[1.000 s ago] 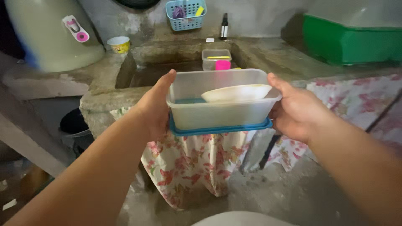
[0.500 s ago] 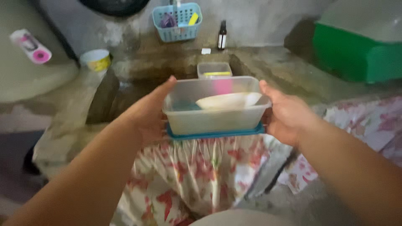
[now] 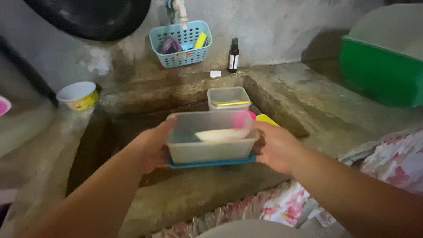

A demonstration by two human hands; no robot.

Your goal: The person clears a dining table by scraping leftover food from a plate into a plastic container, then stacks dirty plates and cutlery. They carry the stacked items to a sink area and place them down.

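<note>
Left hand (image 3: 152,147) and right hand (image 3: 275,147) clamp clear container (image 3: 211,143) at both ends, white dish (image 3: 220,134) inside, over near edge of concrete sink (image 3: 132,119); best keep level, grip even

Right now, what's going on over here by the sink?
A person holds a clear plastic container with both hands, left hand and right hand on its ends, above the concrete sink. A white dish lies inside it and a blue lid sits beneath. A second clear container rests in the basin behind.
</note>
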